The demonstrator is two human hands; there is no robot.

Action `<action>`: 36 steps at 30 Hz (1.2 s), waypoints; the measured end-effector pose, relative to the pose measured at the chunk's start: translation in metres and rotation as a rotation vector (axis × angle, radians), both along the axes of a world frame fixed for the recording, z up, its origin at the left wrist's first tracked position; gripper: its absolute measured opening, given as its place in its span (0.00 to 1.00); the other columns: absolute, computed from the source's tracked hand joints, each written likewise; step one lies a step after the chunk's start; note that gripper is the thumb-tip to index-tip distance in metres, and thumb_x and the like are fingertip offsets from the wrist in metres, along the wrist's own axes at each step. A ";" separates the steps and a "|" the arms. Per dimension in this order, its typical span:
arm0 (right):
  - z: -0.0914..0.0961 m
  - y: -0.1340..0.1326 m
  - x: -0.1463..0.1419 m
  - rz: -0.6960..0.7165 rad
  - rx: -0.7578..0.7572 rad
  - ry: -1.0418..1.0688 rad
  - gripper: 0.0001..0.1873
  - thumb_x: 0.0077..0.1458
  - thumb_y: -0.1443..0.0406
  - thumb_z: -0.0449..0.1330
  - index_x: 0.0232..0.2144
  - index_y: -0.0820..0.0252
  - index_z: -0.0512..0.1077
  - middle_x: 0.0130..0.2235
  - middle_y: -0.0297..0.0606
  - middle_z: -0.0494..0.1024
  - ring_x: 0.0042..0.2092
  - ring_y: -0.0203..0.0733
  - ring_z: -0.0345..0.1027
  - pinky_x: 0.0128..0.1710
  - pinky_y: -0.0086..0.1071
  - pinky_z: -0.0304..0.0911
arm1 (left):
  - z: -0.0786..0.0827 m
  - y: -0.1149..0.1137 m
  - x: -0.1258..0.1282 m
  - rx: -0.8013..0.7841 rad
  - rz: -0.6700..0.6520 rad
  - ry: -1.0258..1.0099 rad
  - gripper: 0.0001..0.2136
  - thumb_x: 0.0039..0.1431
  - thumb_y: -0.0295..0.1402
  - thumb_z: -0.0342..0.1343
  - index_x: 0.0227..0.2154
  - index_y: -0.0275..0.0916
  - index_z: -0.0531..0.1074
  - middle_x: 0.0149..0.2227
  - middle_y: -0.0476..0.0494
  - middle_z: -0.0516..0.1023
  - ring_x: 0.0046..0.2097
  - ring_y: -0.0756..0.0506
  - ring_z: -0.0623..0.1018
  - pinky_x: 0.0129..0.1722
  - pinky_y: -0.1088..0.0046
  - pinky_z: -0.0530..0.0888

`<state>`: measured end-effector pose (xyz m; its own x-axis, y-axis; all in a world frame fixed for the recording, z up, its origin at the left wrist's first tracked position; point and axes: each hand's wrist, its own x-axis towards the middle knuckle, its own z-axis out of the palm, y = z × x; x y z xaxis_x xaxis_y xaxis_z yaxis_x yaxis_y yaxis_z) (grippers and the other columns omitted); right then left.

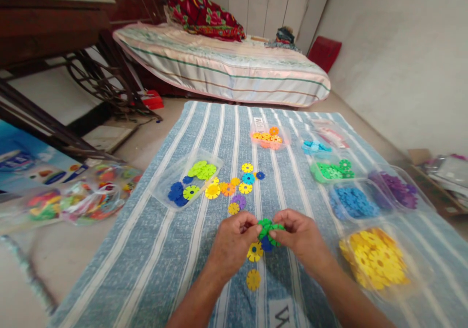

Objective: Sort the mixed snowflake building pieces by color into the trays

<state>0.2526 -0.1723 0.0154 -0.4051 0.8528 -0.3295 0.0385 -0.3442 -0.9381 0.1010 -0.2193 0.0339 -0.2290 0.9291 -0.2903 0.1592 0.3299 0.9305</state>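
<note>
My left hand (234, 240) and my right hand (302, 238) meet over a blue striped cloth (153, 250). Both pinch a small cluster of green snowflake discs (269, 229), with a blue disc and a yellow disc (255, 251) hanging under it. Another yellow disc (253, 279) lies on the cloth just below my hands. Loose discs (237, 186) in yellow, orange, purple and blue lie scattered just beyond my hands.
Clear tubs hold sorted discs: yellow (376, 257), blue (353, 202), purple (397, 187), green (331, 170), light blue (314, 146), orange (268, 138), and a mixed one (190, 179). A bag of toys (80, 199) lies left. A bed (226, 65) stands behind.
</note>
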 end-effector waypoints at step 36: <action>0.047 0.104 0.062 -0.153 0.881 -1.120 0.16 0.51 0.59 0.55 0.38 0.61 0.76 0.38 0.45 0.77 0.36 0.44 0.69 0.37 0.35 0.60 | 0.035 -0.011 -0.084 0.098 0.250 0.708 0.15 0.51 0.40 0.50 0.40 0.45 0.74 0.38 0.50 0.79 0.38 0.45 0.76 0.43 0.69 0.70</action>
